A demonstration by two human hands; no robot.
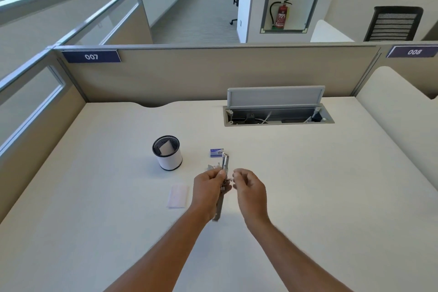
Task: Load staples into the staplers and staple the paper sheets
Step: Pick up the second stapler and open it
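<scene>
My left hand (208,191) grips a silver metal stapler (224,165) that is swung open, its top arm pointing up and away and its base (219,208) pointing down toward me. My right hand (248,187) hovers just right of the stapler, fingertips pinched together; whether they hold staples is too blurred to tell. A small blue staple box (216,152) lies on the desk just beyond the stapler. A small white paper sheet (177,197) lies flat on the desk left of my left hand.
A black mesh pen cup (167,153) with a white paper inside stands at the left of the staple box. An open cable tray with a raised lid (276,108) is set into the desk at the back right. Beige partitions (213,73) enclose the desk.
</scene>
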